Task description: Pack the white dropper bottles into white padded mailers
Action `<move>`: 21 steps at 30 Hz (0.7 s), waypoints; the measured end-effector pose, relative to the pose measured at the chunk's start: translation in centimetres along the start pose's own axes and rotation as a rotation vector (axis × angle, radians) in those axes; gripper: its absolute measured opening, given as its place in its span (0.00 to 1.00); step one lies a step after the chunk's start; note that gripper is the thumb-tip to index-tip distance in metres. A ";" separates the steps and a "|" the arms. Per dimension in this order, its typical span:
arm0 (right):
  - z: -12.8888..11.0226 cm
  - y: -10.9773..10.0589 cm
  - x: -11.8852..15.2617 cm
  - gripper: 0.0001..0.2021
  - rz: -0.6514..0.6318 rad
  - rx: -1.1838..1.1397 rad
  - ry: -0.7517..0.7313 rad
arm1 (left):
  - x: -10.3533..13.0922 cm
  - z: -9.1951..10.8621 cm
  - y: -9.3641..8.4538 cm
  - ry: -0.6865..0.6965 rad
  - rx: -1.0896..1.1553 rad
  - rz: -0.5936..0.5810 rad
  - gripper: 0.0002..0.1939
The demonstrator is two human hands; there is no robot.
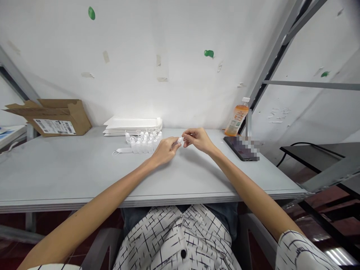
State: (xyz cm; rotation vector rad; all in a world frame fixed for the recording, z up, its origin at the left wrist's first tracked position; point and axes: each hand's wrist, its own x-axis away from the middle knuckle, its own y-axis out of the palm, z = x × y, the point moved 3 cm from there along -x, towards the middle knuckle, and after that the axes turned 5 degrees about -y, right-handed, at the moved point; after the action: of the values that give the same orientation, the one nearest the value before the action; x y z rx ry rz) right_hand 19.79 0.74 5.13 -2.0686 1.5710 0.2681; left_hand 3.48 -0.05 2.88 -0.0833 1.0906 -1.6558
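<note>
My left hand (168,149) is closed around a small white squeeze bottle (180,140), with the bottle's top pointing to the right. Most of its body is hidden in the fingers. At that top, my right hand (197,138) pinches the thin white cap strap (184,139) between thumb and forefinger. Just left of my left hand stands a group of similar small white bottles (142,145), upright and close together, with thin looped straps at their tops. One more white bottle (123,150) lies on its side at the group's left.
White flat sheets or trays (132,123) are stacked behind the bottles. An open cardboard box (59,118) stands at the back left of the grey table (70,168). At the right are an orange drink bottle (237,118) and a dark phone (239,149), partly blurred out.
</note>
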 end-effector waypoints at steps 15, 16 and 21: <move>0.3 0.2 0.0 0.11 0.009 0.162 -0.031 | -0.2 -0.3 0.1 0.051 -0.156 0.045 0.11; 0.2 0.1 0.0 0.11 0.001 0.151 -0.021 | -0.2 -0.3 0.1 0.056 -0.157 0.051 0.10; -0.7 -1.0 -0.3 0.16 -0.053 -0.032 -0.021 | -0.4 0.2 -0.1 0.117 -0.149 0.113 0.09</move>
State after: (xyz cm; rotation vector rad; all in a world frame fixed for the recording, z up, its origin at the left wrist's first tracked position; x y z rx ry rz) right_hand 20.48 0.83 6.12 -2.1218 1.5059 0.2969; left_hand 3.68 0.15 3.20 -0.0208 1.2836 -1.4929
